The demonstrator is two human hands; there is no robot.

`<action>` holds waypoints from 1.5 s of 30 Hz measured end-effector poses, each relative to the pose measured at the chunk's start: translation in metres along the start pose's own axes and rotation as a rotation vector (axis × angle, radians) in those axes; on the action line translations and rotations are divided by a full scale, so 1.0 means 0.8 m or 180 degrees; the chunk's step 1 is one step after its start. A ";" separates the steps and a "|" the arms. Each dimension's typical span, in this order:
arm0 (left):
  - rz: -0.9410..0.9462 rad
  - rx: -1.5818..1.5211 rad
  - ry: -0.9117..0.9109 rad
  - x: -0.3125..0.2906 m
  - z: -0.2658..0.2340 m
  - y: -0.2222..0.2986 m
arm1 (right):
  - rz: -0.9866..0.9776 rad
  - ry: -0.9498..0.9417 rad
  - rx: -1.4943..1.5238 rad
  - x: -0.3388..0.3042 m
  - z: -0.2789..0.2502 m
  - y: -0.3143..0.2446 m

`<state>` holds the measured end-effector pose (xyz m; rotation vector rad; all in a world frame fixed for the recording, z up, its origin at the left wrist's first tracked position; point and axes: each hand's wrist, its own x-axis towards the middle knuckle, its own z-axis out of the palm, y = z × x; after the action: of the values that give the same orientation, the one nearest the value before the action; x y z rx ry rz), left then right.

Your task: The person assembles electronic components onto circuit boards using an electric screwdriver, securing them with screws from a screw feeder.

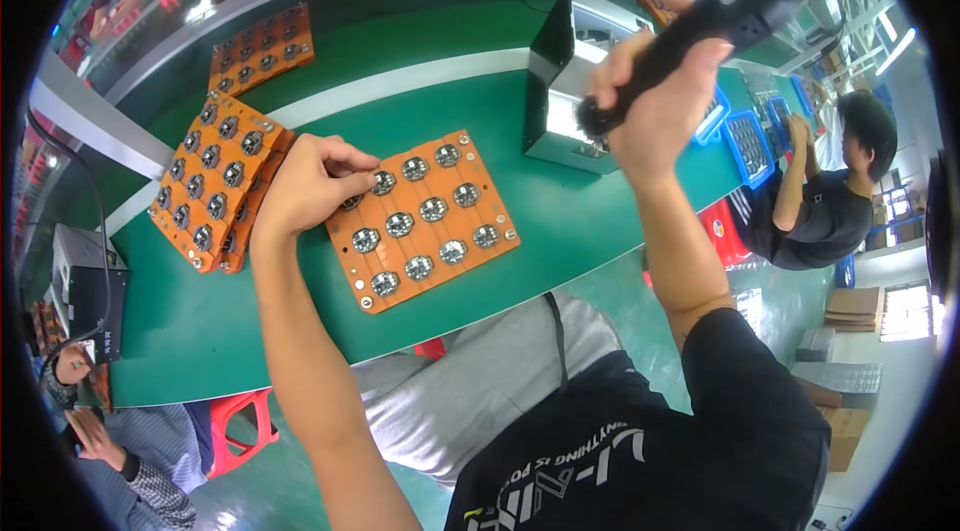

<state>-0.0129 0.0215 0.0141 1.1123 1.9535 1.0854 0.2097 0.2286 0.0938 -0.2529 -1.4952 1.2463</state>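
Your left hand [305, 186] lay pinched, fingertips together, on the upper-left corner of the orange fixture plate [425, 219], flat on the green bench [560, 221] before you. Your right hand [655, 101] was clamped round a black power driver [700, 31], raised well clear of the plate. All round parts looked seated; fastening seemingly not begun. Stack of orange plates [215, 181] waited left.

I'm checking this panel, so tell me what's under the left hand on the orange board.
The left hand rests on the upper left corner of the orange board, its fingers pinching at one round metal part there. That part and the corner beneath the hand are mostly covered.
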 end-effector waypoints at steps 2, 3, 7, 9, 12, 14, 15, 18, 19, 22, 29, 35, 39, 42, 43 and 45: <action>0.0004 -0.0053 -0.0006 0.000 -0.001 -0.003 | -0.0026 0.0087 -0.0033 0.007 -0.020 -0.001; 0.0011 -0.0048 -0.0019 0.000 0.000 -0.002 | -0.0061 0.0074 -0.0083 0.008 -0.028 0.000; -0.0079 -0.0110 -0.0031 0.002 0.002 -0.001 | -0.0115 0.0171 -0.0160 0.005 -0.039 0.013; -0.0071 -0.0148 -0.0030 0.002 0.002 -0.002 | -0.0078 0.0240 -0.0078 0.004 -0.042 0.012; -0.0067 -0.0130 -0.0029 0.001 0.002 -0.002 | -0.0109 0.0310 0.0010 0.008 -0.046 0.008; -0.0014 -0.0072 -0.0021 0.001 0.001 -0.002 | -0.0226 0.0247 0.0028 0.010 -0.048 0.010; -0.0020 -0.0073 -0.0015 0.000 0.001 -0.002 | -0.0221 0.0242 0.0032 0.009 -0.048 0.013; -0.0066 -0.0128 -0.0006 -0.002 0.001 0.000 | -0.0048 0.0142 -0.0099 0.006 -0.045 0.018; -0.0045 -0.0134 -0.0022 0.000 0.001 0.000 | 0.0029 0.0219 -0.0086 0.006 -0.048 0.018; -0.0039 -0.0127 -0.0023 0.002 0.000 -0.006 | 0.0332 0.0098 0.0081 0.002 -0.050 0.013; -0.0036 -0.0119 -0.0018 0.003 0.000 -0.009 | 0.0618 -0.0430 0.0753 -0.035 0.034 0.032; -0.0010 -0.0194 0.0025 0.001 -0.001 -0.017 | 0.0381 -0.0662 0.0974 -0.059 0.150 0.059; -0.0130 0.0023 -0.0054 0.001 -0.003 -0.007 | 0.0457 -0.0891 0.0938 -0.069 0.174 0.068; -0.0067 -0.0069 0.0030 0.001 -0.002 -0.013 | 0.0504 -0.0907 0.0945 -0.077 0.180 0.071; -0.0076 -0.0070 0.0027 0.002 -0.001 -0.013 | 0.0483 -0.0894 0.0910 -0.078 0.180 0.073; -0.0119 -0.0120 0.0038 0.002 -0.001 -0.013 | 0.0457 -0.0902 0.0901 -0.079 0.178 0.076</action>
<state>-0.0182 0.0198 0.0052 1.0474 1.9474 1.1066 0.0883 0.1304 0.0336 0.0060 -1.5342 1.6443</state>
